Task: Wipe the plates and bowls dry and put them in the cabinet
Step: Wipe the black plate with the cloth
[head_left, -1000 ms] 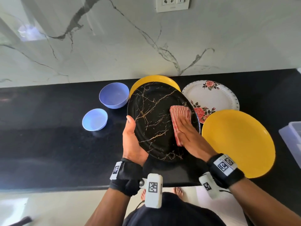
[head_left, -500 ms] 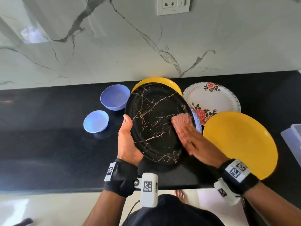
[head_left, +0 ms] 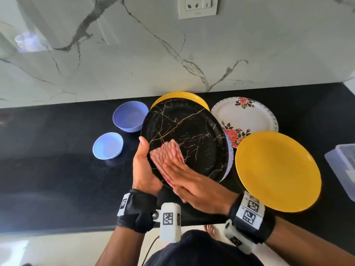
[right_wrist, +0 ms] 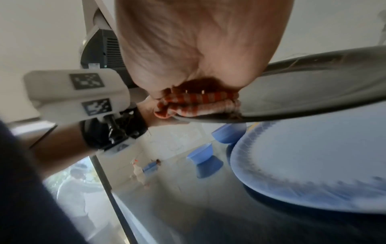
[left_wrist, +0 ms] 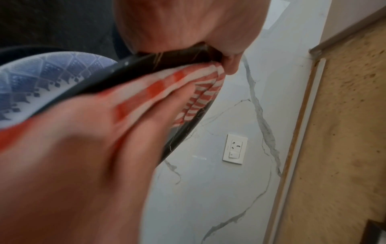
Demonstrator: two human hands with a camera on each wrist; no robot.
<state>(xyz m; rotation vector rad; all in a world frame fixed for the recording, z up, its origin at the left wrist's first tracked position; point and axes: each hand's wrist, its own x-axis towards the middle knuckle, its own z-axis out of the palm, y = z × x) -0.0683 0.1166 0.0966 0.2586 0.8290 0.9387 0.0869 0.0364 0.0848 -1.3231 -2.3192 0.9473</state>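
A black plate [head_left: 188, 135] with gold veins is held tilted above the counter. My left hand [head_left: 144, 156] grips its left rim, thumb on the face and fingers hidden underneath. My right hand [head_left: 172, 169] lies flat with straight fingers, pressing a folded red-and-white striped cloth [head_left: 167, 152] onto the plate's lower left, close to the left thumb. The left wrist view shows the cloth [left_wrist: 167, 85] against the plate rim [left_wrist: 146, 66]. In the right wrist view the cloth [right_wrist: 198, 102] is bunched under my palm on the black plate [right_wrist: 313, 90].
On the black counter [head_left: 57, 179] lie a blue patterned plate [head_left: 229, 156] under the held one, two yellow plates [head_left: 276, 169] [head_left: 180, 96], a floral plate [head_left: 247, 116] and two blue bowls [head_left: 129, 116] [head_left: 107, 145]. A clear container [head_left: 343, 169] stands at the right edge.
My right hand has swept the cloth from the plate's right side across to its lower left, next to the left thumb. The left hand keeps its hold on the rim.
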